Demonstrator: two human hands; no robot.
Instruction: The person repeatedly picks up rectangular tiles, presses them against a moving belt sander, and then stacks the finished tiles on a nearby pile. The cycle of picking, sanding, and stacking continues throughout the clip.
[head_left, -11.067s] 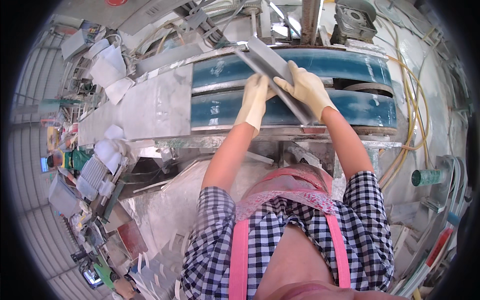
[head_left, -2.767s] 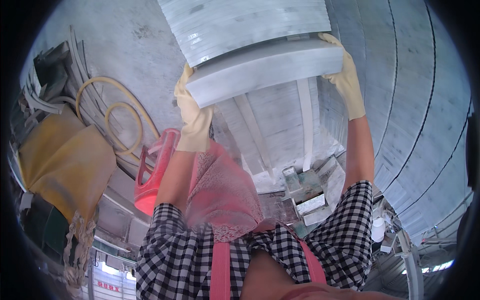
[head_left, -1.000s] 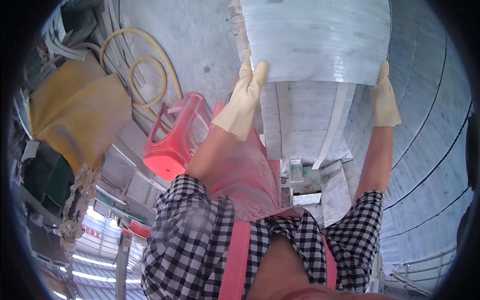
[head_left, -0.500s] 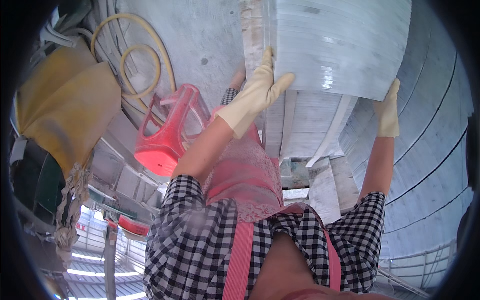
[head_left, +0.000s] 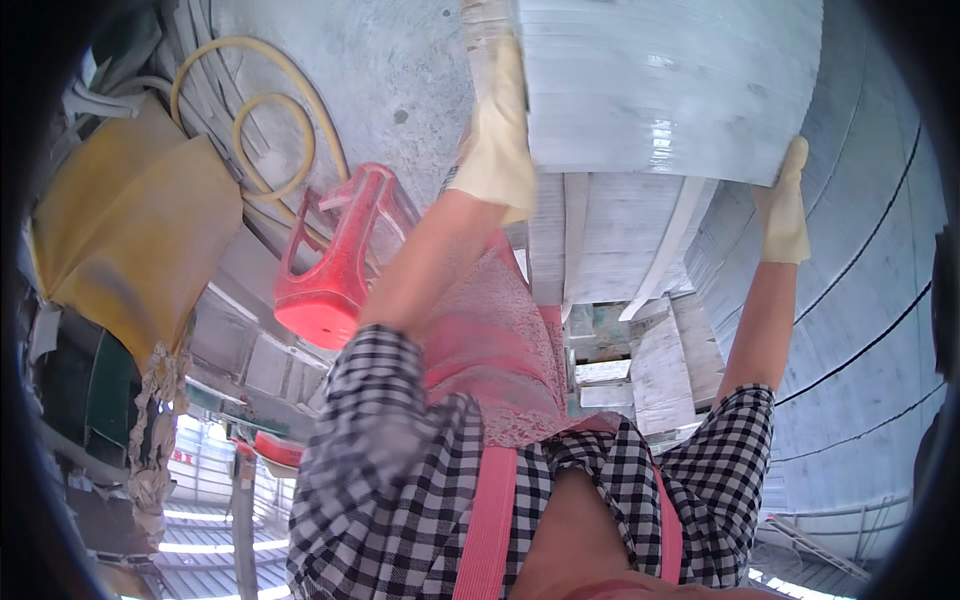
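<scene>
Both gloved hands are gripping a pale grey stone slab [head_left: 670, 85] by its opposite edges: the left hand [head_left: 497, 140] is pressing flat against the slab's left edge, fingers pointing up along it, and the right hand [head_left: 783, 205] is clamping the lower right corner. The slab is being held out in front of the chest, above a stack of similar pale slabs and offcuts [head_left: 640, 300] that is lying on the floor between the arms.

The main risk, as I judge it, is the slab slipping. Its face is looking wet and glossy, the yellowish rubber gloves are giving little bite on a slick edge, and the left hand is pressing rather than hooking under, so a small loss of squeeze could be letting the left side drop. A fall onto the stack below would likely be chipping or cracking both pieces, and the feet are somewhere under that line, out of sight.

A second hazard is sitting to the left: a red plastic stool [head_left: 335, 265] is tipped on its side just beside the left forearm, and a yellow hose [head_left: 262, 130] is coiling on the concrete floor [head_left: 400, 80] beyond it. Stepping left with the load could be catching either one.
</scene>
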